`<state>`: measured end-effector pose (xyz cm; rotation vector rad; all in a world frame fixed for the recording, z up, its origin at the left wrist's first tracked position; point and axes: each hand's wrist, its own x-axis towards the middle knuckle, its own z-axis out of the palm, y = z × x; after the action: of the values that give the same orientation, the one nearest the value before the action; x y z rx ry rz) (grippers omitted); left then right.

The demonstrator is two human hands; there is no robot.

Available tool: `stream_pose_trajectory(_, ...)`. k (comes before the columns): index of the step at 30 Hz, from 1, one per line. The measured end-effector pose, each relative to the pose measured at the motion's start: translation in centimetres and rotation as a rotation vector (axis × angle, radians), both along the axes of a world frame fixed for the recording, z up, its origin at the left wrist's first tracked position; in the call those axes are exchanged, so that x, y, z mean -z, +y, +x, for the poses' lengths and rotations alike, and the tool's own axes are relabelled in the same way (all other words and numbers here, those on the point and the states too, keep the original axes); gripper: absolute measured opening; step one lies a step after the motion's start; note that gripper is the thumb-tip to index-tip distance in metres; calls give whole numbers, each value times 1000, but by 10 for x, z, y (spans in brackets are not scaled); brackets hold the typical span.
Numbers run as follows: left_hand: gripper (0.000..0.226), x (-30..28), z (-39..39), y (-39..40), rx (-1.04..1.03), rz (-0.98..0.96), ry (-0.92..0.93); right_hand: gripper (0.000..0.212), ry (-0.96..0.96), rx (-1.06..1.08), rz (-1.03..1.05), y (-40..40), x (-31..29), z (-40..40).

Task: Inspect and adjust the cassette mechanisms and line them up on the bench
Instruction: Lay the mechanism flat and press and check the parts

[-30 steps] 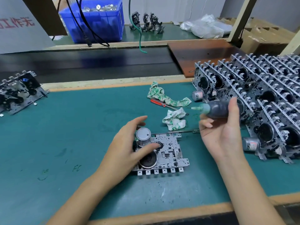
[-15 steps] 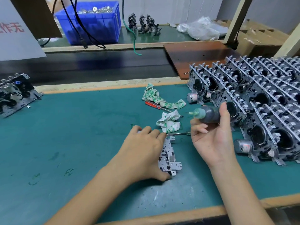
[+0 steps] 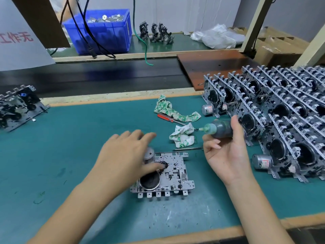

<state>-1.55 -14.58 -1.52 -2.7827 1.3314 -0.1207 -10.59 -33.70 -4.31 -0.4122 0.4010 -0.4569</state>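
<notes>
A cassette mechanism (image 3: 168,175) is laid flat on the green desk (image 3: 70,141), directly under the left hand (image 3: 126,155). It is seen as a silver perforated metal plate with a row of square tabs along its near edge, a dark round flywheel at its near left, a small black hub at the centre and a shiny cylindrical motor at its far left corner. The left hand is spread above it, fingers straight, the thumb touching the black hub. A dark bottle (image 3: 219,128) with a green nozzle is gripped by the right hand (image 3: 226,152), the nozzle pointed leftward. Beyond the right hand, rows of mechanisms (image 3: 281,117) are stood on edge.
</notes>
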Motion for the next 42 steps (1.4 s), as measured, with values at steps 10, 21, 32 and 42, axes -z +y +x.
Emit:
stream_pose_trajectory(10, 37, 15, 1, 0, -1, -956, 479, 45, -172, 45, 164, -8, -3, -5)
stream_pose_trajectory(21, 56, 51, 23, 58, -343, -1026, 978, 58, -143, -50, 87, -1, 1, 0)
stream_pose_trajectory(32, 18, 36, 30, 54, -265, -584, 839, 54, -121, -62, 59, 2, 2, 0)
stream_pose_trajectory(42, 39, 25, 14, 80, -694, -698, 954, 49, -75, -52, 82, 1, 3, 0)
